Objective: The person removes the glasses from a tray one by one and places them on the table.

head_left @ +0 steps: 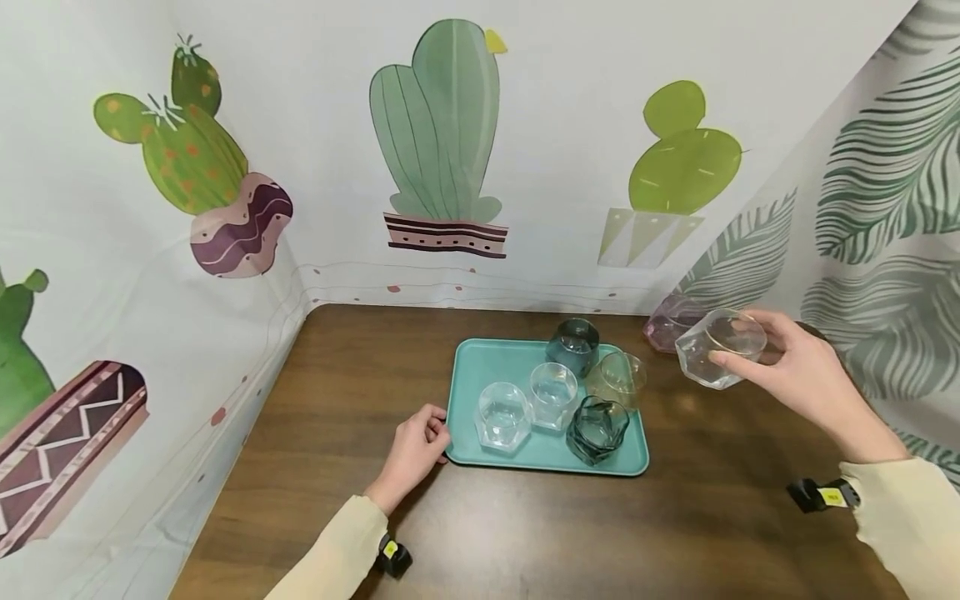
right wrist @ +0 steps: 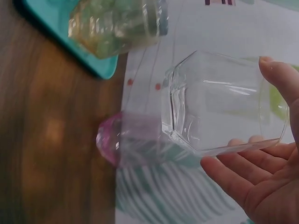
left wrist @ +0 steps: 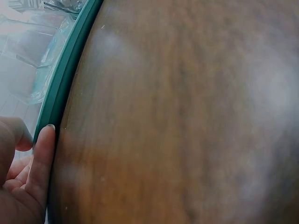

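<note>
1. Behind the brown wooden table (head_left: 337,392) hangs a pale cloth (head_left: 558,150), printed with cacti and, over on the right, leaves
2. Look at the right hand (head_left: 804,367): a clear glass (head_left: 716,354) is grasped between thumb and fingers, held up just past the right side of the teal tray (head_left: 483,358)
3. Near that glass, close to the cloth, a pink glass (head_left: 661,330) stands on the table
4. Over here, the left hand (head_left: 414,446) is pinching the tray's left rim
5. On the tray, two colourless tumblers (head_left: 503,421), a smoky blue glass (head_left: 573,350), an amber glass (head_left: 618,383) and, in front, a dark green glass (head_left: 597,433)
</note>
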### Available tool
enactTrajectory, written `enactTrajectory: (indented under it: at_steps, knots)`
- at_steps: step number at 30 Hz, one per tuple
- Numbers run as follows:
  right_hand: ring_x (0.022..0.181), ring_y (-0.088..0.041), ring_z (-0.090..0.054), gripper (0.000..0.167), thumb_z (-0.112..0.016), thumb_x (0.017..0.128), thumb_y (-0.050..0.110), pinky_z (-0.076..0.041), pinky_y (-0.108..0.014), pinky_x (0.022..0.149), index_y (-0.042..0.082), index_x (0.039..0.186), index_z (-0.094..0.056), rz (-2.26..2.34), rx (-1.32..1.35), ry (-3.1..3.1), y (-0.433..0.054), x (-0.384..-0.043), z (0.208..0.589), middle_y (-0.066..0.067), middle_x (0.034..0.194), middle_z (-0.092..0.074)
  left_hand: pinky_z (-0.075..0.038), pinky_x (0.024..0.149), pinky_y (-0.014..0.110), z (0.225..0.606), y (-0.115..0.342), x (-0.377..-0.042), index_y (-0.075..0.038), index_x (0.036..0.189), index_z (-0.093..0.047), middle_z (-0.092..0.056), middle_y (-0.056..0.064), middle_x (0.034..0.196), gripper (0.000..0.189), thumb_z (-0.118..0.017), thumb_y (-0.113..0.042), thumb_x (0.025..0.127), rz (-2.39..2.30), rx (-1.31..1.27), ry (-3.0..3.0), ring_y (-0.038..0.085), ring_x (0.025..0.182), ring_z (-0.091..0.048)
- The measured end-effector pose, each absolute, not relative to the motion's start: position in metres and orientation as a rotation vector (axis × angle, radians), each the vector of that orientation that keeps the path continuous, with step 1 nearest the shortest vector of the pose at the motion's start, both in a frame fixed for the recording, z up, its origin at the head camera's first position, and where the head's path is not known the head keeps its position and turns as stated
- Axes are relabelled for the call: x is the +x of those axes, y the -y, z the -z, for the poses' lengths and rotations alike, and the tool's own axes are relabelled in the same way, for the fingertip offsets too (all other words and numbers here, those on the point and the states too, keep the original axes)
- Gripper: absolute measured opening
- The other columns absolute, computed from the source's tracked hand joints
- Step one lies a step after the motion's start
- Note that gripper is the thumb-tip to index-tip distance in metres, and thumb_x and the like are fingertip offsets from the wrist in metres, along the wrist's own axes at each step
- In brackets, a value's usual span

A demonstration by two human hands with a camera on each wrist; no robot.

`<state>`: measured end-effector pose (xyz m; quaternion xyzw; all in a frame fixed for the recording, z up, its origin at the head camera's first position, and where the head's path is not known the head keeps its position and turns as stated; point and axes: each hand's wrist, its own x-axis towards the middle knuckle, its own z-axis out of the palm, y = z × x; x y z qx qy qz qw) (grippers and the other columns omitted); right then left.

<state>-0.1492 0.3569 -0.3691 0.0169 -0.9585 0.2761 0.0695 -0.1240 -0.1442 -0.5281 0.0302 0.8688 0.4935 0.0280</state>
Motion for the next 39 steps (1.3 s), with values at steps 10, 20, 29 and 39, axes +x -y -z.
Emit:
enactTrajectory:
  at_steps: [10, 20, 29, 39]
  knots:
    - [0.087, 0.028, -0.038, 0.076, -0.081, 0.089, 0.04, -0.039, -0.011, 0.068, -0.001, 0.145, -0.05, -0.917, -0.025, 2.877, -0.383, -0.152, 0.393, -0.028, 0.133, -0.063, -0.06, 0.052, 0.022, 0.531, 0.145, -0.124, 0.001, 0.113, -0.064, -0.061, 0.007, 0.087, 0.019, -0.062, 0.0, 0.094, -1.523, 0.089, -2.677, 0.014, 0.064, -0.061]
    - [0.086, 0.027, -0.038, 0.077, -0.078, 0.092, 0.04, -0.037, -0.013, 0.068, -0.005, 0.146, -0.045, -0.926, -0.071, 2.87, -0.408, -0.161, 0.41, -0.033, 0.133, -0.06, -0.06, 0.052, 0.022, 0.529, 0.144, -0.126, 0.001, 0.113, -0.063, -0.061, 0.006, 0.088, 0.02, -0.062, -0.001, 0.093, -1.515, 0.125, -2.684, 0.013, 0.063, -0.062]
    - [0.102, -0.031, -0.052, 0.089, -0.069, 0.096, 0.049, -0.037, -0.026, 0.073, -0.01, 0.153, -0.034, -0.878, -0.149, 2.918, -0.421, -0.177, 0.42, -0.033, 0.14, -0.054, -0.06, 0.052, 0.022, 0.53, 0.145, -0.127, 0.001, 0.113, -0.064, -0.062, 0.007, 0.088, 0.021, -0.061, 0.0, 0.092, -1.519, 0.11, -2.69, 0.012, 0.063, -0.062]
    - [0.1, -0.032, -0.05, 0.087, -0.067, 0.097, 0.046, -0.037, -0.025, 0.071, -0.013, 0.152, -0.033, -0.921, -0.202, 2.868, -0.427, -0.199, 0.438, -0.037, 0.138, -0.051, -0.06, 0.052, 0.022, 0.531, 0.147, -0.127, 0.0, 0.113, -0.064, -0.062, 0.006, 0.088, 0.022, -0.061, 0.0, 0.091, -1.523, 0.114, -2.688, 0.012, 0.063, -0.063]
